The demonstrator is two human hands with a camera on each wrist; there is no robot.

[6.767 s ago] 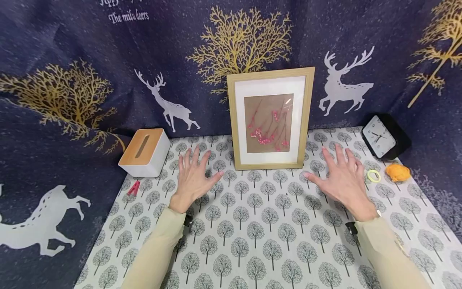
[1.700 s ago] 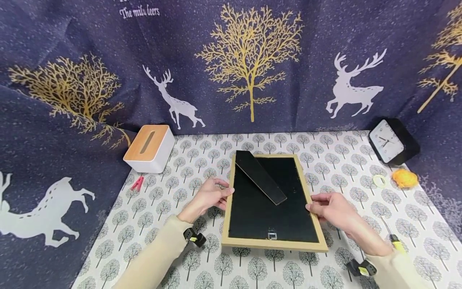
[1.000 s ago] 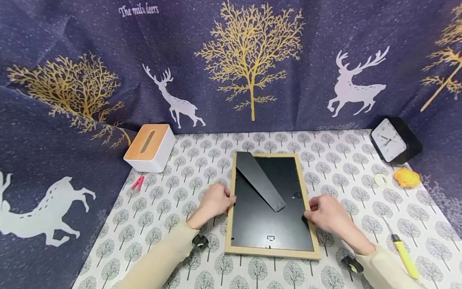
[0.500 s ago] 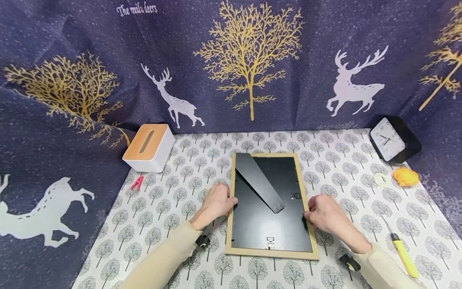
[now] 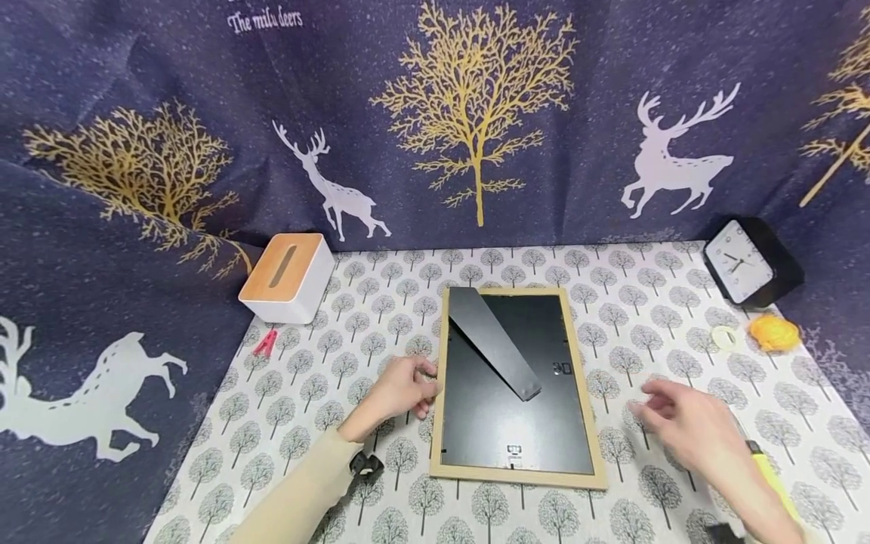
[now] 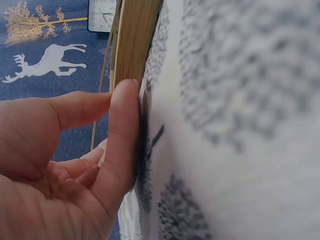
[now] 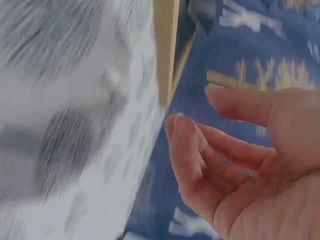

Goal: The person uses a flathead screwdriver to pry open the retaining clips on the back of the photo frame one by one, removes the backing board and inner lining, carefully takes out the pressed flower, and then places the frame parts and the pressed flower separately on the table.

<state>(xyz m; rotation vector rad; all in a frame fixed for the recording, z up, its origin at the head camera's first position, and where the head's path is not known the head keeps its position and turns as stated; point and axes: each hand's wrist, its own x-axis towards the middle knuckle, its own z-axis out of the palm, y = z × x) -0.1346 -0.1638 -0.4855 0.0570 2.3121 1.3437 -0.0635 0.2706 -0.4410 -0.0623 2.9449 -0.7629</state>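
Observation:
The picture frame [image 5: 489, 431] lies face down on the patterned cloth, its black backing and light wooden border showing. A black stand leg [image 5: 492, 344] slants across the backing. My left hand [image 5: 399, 389] is right at the frame's left border, fingers loosely bent; in the left wrist view, the thumb and forefinger tips come close to the wooden edge [image 6: 132, 45]. To the right of the frame, apart from it, my right hand [image 5: 689, 423] is held with relaxed fingers and nothing between them. A screwdriver with a yellow handle [image 5: 773, 480] lies partly hidden behind the right forearm.
At the back left stands a white tissue box [image 5: 285, 276] with a wooden lid, a red clip [image 5: 266, 343] before it. On the right are a black clock [image 5: 744, 261], a pale ring [image 5: 724, 338] and an orange bundle [image 5: 775, 332]. A dark cloth backs the table.
The frame went from standing upright to lying face down. In the last half second, both hands have let go of its sides, the right hand moving off to the right towards the screwdriver.

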